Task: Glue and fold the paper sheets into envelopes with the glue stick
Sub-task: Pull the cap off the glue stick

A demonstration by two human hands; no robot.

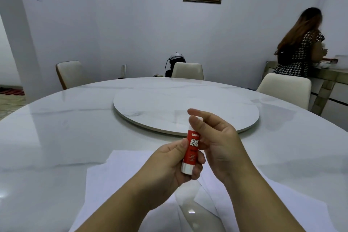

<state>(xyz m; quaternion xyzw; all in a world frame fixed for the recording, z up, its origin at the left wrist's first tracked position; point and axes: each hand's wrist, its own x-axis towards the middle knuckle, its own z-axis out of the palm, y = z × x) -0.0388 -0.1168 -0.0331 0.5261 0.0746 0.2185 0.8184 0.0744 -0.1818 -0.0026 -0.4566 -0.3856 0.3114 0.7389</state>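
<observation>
I hold a red and white glue stick (190, 149) upright above the near edge of the table. My left hand (175, 164) grips its lower body. My right hand (214, 143) pinches the white cap at its top between thumb and fingers. Under my forearms lie white paper sheets (116, 181), spread flat on the table. A clear plastic wrapper (195, 207) lies curled on the paper between my arms.
The round white marble table (56, 137) carries a raised turntable (184, 107) at its middle. Cream chairs (188, 70) stand around the far side. A person (299, 47) stands at a sideboard at the far right, facing away.
</observation>
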